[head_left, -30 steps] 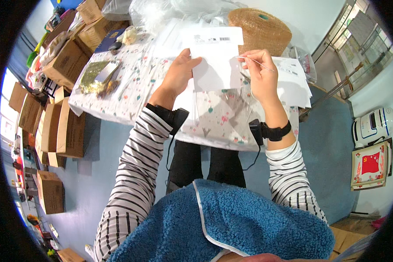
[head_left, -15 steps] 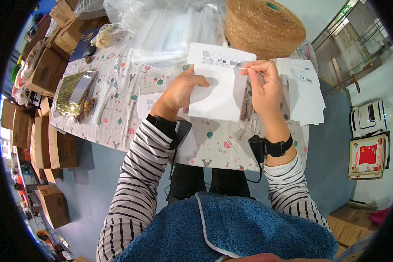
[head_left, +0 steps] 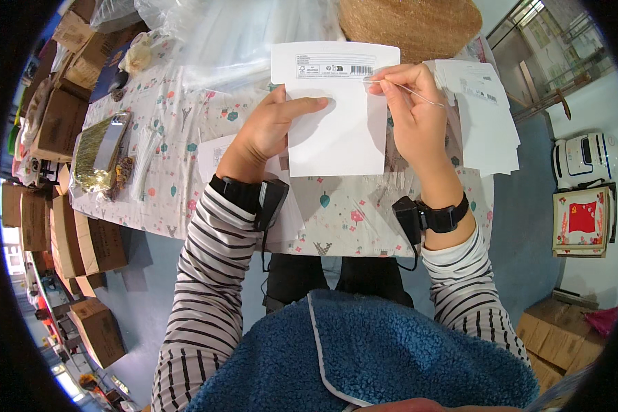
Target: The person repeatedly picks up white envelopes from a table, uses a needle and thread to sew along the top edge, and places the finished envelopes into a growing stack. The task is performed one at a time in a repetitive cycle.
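A white card (head_left: 336, 141) with a wider top and a small printed label near its upper edge is held upright over the table. My left hand (head_left: 264, 129) grips its left side, thumb on the front and the other fingers hidden behind. Close to the label, my right hand (head_left: 417, 113) pinches a thin, pale wire-like strand (head_left: 419, 95) between thumb and fingertips. One end of the strand reaches the card's right edge; I cannot tell whether it passes through. More white cards (head_left: 484, 120) lie stacked to the right, and others (head_left: 216, 152) lie partly under my left wrist.
The table has a patterned cloth (head_left: 326, 220). Clear plastic sleeves (head_left: 230, 48) and a big brown spool (head_left: 412, 27) stand at the back. To the left lie thin clear strips (head_left: 144, 161) and a bag of dried plant material (head_left: 93, 154). Cardboard boxes (head_left: 99, 233) stand beyond the left edge.
The card looks slightly larger and straighter, and both hands have come along with it. The whole view has shifted a little. My grips on card and strand look the same.
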The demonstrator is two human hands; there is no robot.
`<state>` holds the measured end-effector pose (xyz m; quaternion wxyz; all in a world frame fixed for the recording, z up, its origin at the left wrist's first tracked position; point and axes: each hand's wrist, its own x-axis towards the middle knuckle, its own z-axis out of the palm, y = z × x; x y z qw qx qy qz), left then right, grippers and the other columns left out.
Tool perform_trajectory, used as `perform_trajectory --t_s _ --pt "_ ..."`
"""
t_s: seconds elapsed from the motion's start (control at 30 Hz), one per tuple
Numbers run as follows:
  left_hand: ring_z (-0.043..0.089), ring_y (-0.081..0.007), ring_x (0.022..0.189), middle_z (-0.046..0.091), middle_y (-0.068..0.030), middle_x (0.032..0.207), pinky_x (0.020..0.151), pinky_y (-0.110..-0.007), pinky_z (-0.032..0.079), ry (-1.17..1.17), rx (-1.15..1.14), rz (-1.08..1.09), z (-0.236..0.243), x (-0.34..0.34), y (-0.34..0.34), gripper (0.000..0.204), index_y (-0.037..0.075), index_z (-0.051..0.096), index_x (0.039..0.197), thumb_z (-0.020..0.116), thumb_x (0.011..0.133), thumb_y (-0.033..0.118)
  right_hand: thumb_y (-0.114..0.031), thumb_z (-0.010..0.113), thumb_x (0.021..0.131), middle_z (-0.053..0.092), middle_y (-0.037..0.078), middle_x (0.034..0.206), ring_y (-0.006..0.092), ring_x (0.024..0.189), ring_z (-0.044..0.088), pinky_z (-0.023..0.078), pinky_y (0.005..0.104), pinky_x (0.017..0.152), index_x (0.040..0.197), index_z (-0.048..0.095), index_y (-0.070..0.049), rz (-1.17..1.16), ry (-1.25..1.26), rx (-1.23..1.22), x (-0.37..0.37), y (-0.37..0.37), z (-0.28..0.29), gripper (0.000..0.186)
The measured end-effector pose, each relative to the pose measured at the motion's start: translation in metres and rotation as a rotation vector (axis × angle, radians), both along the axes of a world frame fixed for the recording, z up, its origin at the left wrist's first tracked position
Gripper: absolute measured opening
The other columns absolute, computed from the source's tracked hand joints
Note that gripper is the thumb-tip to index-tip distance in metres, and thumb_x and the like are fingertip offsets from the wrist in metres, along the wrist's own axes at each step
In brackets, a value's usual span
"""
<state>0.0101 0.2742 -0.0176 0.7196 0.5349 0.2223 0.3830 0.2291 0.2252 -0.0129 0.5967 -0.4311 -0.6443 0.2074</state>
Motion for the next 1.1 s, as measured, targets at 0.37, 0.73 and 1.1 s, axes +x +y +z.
perform_trajectory --t_s 0.37,0.73,1.1 --pt "0.067 -0.02 0.101 0.067 -0.0136 0.117 0.089 -0.03 0.053 0.041 -0.18 -0.039 0.0011 0.0005 0.0066 0.038 -0.006 0.057 0.127 0.062 0.09 0.005 0.003 0.055 0.096 0.066 0.013 0.095 0.0165 0.081 0.069 0.056 0.0284 0.076 0.094 0.051 0.001 -0.055 0.023 0.056 -0.0027 0.0021 -0.0008 0.006" --pt "0.067 -0.0194 0.101 0.068 -0.0132 0.116 0.088 -0.029 0.053 0.119 -0.132 0.024 0.0013 0.001 0.0048 0.039 -0.006 0.058 0.126 0.064 0.089 0.006 0.003 0.054 0.096 0.067 0.013 0.095 0.0168 0.081 0.069 0.056 0.0275 0.074 0.094 0.05 0.001 -0.065 -0.032 0.048 -0.0011 0.0039 -0.0032 0.005" --pt "0.065 -0.0184 0.104 0.066 -0.0122 0.121 0.089 -0.029 0.053 0.088 -0.144 -0.038 0.0003 0.0001 0.0069 0.04 -0.003 0.057 0.128 0.063 0.091 0.007 0.004 0.053 0.097 0.066 0.014 0.098 0.0168 0.082 0.068 0.056 0.028 0.078 0.096 0.049 0.001 -0.055 -0.044 0.012 -0.0016 0.0012 -0.0011 0.004"
